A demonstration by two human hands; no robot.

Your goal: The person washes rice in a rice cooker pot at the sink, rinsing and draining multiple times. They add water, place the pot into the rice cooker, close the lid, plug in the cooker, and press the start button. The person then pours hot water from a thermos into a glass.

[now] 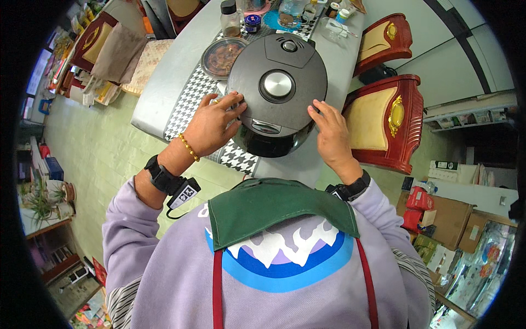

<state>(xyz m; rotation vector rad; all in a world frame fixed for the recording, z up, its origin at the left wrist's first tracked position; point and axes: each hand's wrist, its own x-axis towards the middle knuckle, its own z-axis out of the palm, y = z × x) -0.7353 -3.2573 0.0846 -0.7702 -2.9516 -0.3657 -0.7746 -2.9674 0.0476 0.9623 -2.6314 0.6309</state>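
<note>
A dark grey electric rice cooker [254, 74] with a round silver knob and a silver front latch stands on the table, its lid down. My left hand [215, 119] lies with its fingertips at the left side of the lid, fingers bent and slightly apart. On the right side of the lid, the fingertips of my right hand [333, 131] touch or nearly touch the rim. Neither hand is closed around anything. Beside the cooker, at its upper left, sits a clear round container of reddish-brown food [222, 57].
The cooker stands partly on a houndstooth table runner [187, 105]. Behind it are a bottle with a black cap [230, 20], a dark blue jar [252, 24] and a clear jug [289, 14]. Carved wooden chairs [411, 123] flank the table's right edge.
</note>
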